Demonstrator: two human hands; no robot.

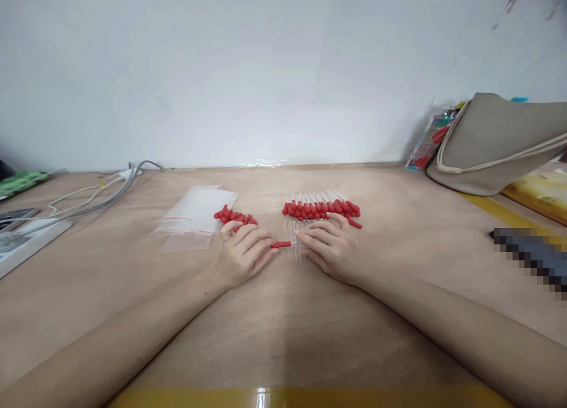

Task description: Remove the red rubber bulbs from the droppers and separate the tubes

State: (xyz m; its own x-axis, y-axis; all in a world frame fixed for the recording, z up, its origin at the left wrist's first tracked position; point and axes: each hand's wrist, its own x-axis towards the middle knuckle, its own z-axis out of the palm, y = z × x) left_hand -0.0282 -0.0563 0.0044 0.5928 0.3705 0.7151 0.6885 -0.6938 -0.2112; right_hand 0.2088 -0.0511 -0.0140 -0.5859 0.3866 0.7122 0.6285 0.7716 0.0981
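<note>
My left hand point(245, 251) pinches a red rubber dropper bulb point(282, 244) between thumb and fingers. The bulb's open end meets a thin clear dropper tube point(295, 244); how far it sits over the tube cannot be made out. My right hand point(334, 245) has its fingertips closed on that tube, above a row of loose clear tubes point(293, 255) partly hidden under the fingers. Just beyond my left fingers lies a small heap of loose red bulbs point(234, 216). Past my right hand, several droppers with red bulbs fitted point(319, 208) lie side by side, tubes pointing away.
Clear plastic bags point(195, 210) are stacked left of the loose bulbs. A power strip point(35, 242) with cables point(106, 201) occupies the left edge. On the right are a grey bag point(500, 142), a colourful package point(429, 139) and a pixelated dark object point(531, 254).
</note>
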